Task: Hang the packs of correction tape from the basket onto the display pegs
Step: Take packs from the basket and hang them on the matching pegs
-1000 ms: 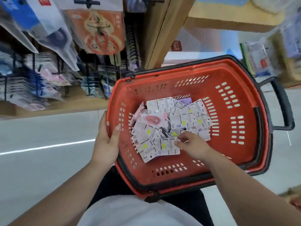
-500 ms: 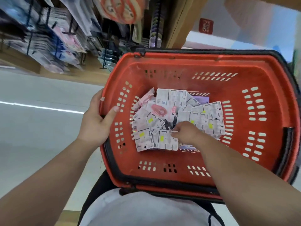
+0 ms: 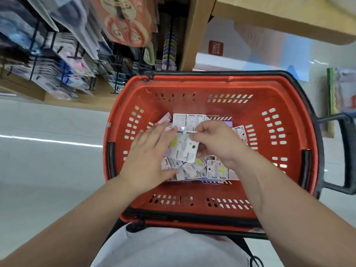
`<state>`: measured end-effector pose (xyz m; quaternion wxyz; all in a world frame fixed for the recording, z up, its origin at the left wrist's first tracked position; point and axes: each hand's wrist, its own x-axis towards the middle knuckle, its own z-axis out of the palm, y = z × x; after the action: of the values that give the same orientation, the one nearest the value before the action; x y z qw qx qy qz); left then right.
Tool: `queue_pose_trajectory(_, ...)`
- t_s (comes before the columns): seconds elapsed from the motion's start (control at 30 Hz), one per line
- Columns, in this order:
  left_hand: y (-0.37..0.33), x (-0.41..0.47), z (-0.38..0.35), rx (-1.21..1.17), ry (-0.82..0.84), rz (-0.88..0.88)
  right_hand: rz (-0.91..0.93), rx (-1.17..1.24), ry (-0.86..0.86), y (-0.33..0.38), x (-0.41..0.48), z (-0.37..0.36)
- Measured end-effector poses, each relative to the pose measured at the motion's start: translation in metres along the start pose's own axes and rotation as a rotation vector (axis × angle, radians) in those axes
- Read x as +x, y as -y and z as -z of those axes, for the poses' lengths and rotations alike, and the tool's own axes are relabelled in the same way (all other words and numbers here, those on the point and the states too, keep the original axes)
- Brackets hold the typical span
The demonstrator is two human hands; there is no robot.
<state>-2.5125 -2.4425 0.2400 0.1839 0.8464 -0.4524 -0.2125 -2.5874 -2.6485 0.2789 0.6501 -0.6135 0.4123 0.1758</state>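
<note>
Head view, looking down into the red basket [image 3: 212, 81]. On its floor lies a loose pile of packs [image 3: 194, 168], printed backs up (print too small to read). One pack [image 3: 185, 151] is raised above the pile, tilted. The right hand [image 3: 217, 140] holds it: thumb and forefinger pinch its top edge, other fingers curled. The left hand [image 3: 150, 151] has fingers straight and together, laid against that pack's left side, thumb spread. Display pegs [image 3: 57, 54] with hanging goods are at upper left, well apart from both hands.
</note>
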Motion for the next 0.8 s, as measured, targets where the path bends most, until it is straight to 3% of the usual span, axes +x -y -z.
queue_pose_trajectory(0.07,0.006,0.009,-0.003,-0.029,0.053,0.003,-0.032,0.127,0.069,0.008,0.004,-0.012)
queue_pose_trajectory(0.13,0.011,0.01,0.003,-0.167,0.001,0.075,-0.053,0.272,0.108,0.009,0.011,-0.019)
queue_pose_trajectory(0.23,0.013,-0.002,0.027,-0.411,-0.108,0.374,-0.129,0.441,0.084,-0.007,0.029,-0.024)
queue_pose_trajectory(0.3,0.018,-0.013,0.038,-0.702,-0.199,0.559,-0.179,0.299,0.034,-0.032,0.044,-0.03)
queue_pose_trajectory(0.4,0.024,-0.027,0.058,-1.068,-0.304,0.697,-0.274,-0.112,0.068,-0.074,0.064,-0.05)
queue_pose_trajectory(0.53,0.036,-0.043,0.071,-1.127,-0.365,0.738,-0.326,-0.422,0.214,-0.107,0.083,-0.08)
queue_pose_trajectory(0.63,0.044,-0.048,0.072,-1.135,-0.38,0.777,-0.257,-0.564,0.287,-0.112,0.092,-0.095)
queue_pose_trajectory(0.8,0.052,-0.052,0.067,-1.148,-0.389,0.824,-0.202,-0.379,0.248,-0.1,0.096,-0.101)
